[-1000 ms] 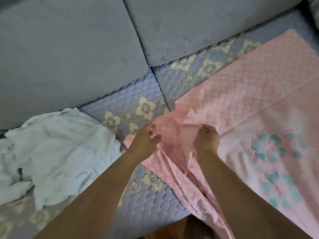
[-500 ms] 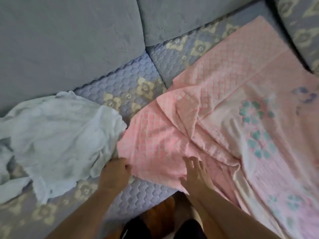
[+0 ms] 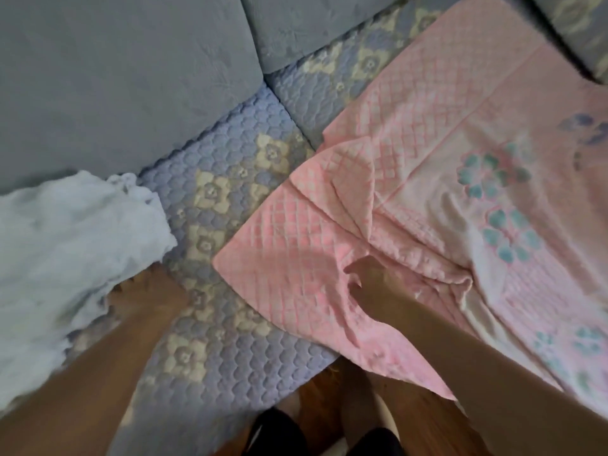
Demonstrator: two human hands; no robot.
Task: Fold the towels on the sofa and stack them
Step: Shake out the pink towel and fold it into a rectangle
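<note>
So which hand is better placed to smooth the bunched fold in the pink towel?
Right. The right hand already lies on the pink towel, beside the bunched fold. The left hand is across the sofa seat at the white towel, its fingers hidden under the edge.

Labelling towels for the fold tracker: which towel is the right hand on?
The pink towel, with the quilted diamond pattern and teal flowers. The right hand rests on its rumpled near part. The white towel lies crumpled by the left hand.
</note>
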